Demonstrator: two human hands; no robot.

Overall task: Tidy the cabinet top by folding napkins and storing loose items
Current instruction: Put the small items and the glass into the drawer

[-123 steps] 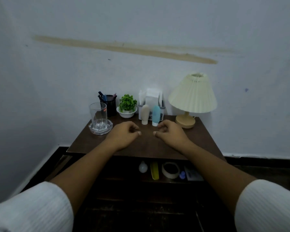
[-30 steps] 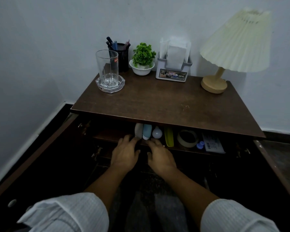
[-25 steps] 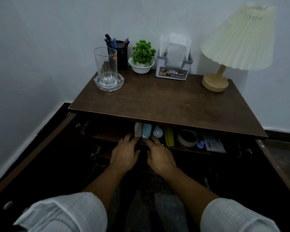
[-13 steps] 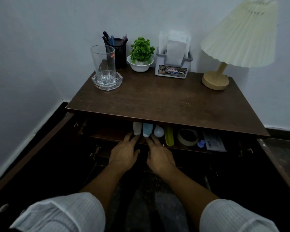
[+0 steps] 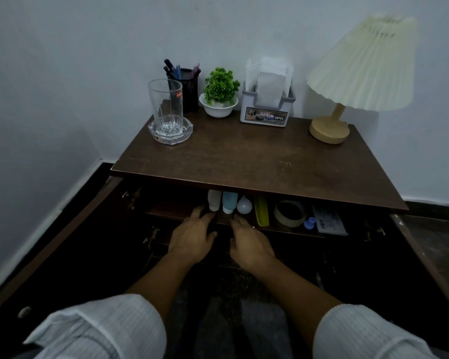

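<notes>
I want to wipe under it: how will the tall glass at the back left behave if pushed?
The glass is tall and narrow, so a push near its rim would probably tip it. It stands in a faceted glass dish, so a low push may shift both; both look breakable. It looks empty, so likely light.

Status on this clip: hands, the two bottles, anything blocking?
Left hand, right hand open, resting at shelf edge. Beige bottle, blue bottle lying under cabinet top. Bulb beside blue bottle.
</notes>
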